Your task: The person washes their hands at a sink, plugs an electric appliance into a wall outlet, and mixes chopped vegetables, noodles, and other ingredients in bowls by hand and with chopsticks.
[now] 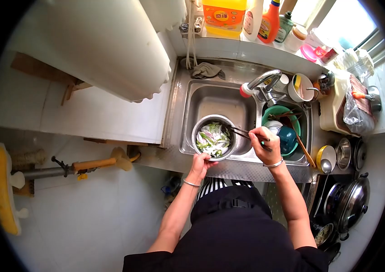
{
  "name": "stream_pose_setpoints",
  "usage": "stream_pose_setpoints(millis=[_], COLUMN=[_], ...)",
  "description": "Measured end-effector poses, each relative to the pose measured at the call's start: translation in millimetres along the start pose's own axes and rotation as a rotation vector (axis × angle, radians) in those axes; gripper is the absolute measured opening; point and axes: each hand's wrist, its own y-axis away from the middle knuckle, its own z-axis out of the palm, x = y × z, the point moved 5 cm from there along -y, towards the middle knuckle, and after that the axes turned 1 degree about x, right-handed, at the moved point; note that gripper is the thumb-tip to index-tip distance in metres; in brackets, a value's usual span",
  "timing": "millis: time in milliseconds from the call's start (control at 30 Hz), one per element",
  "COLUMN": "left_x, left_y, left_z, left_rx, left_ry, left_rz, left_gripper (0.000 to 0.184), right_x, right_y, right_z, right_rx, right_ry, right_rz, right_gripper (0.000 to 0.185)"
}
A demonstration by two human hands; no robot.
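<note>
My left hand (pixel 199 166) grips the near rim of a round metal bowl (pixel 233 146), which it holds over the front of the left sink basin. Inside the bowl are chopped pale and green pieces (pixel 213 139) that look like sliced vegetables. My right hand (pixel 265 145) is closed around a pair of dark chopsticks (pixel 241 132). Their tips reach the bowl's right edge, by the food. Behind the bowl lies the bare floor of the steel sink (pixel 219 97). A faucet (pixel 265 79) with a red-and-white tip stands at the back.
A green basin (pixel 275 110) with dishes and a wooden utensil fills the right sink. Bottles (pixel 269 20) line the back ledge. A lidded pot (pixel 354 204) and a ladle (pixel 326 167) are at the right. A white curved object (pixel 124 50) overhangs the left counter.
</note>
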Motion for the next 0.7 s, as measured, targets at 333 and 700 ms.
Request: stream_pose_setpoints(millis=[333, 700], left_x=[2, 6], left_y=[-3, 2], left_z=[5, 8], left_rx=[-0.011, -0.009], left_ry=[0.050, 0.127], left_rz=[-0.016, -0.068], left_gripper=[0.027, 0.010], right_x=[-31, 51], right_y=[24, 55], right_z=[4, -12], right_rx=[-0.035, 0.294], right_ry=[-0.110, -0.786], right_rz=[0.049, 0.590], right_gripper=[0.002, 0.012])
